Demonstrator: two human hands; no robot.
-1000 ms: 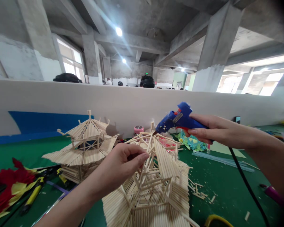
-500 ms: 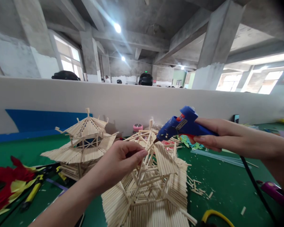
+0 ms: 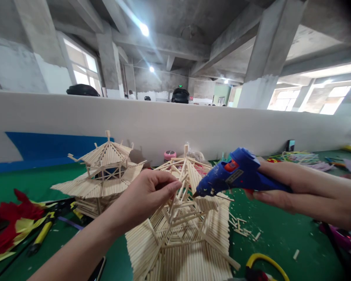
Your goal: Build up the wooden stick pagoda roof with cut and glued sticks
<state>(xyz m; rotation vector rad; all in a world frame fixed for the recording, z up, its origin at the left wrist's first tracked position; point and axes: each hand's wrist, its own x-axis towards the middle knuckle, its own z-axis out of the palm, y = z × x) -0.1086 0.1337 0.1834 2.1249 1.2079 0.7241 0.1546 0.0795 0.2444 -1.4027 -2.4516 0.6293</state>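
My right hand [image 3: 269,187] grips a blue hot glue gun [image 3: 236,173], its nozzle pointing down and left at the roof slats of a wooden-stick pavilion model [image 3: 201,257]. My left hand [image 3: 153,191] is closed in a pinch at the upper left of that model, by the roof frame. A thin wooden stick [image 3: 183,180] shows at its fingertips; the rest of it is hard to separate from the frame behind. One roof section is covered with slats, while open framework shows at the front.
A second stick pavilion [image 3: 109,171] stands at the left. Cut stick pieces [image 3: 241,228] are scattered right of the model. Yellow-handled scissors [image 3: 267,259] lie in front, and red and yellow crepe material [image 3: 14,218] lies far left. A white partition [image 3: 152,125] runs behind the green table.
The glue gun has moved down and slightly right, its nozzle going from the upper roof frame to lower along the slats. My left hand has stayed nearly in place.
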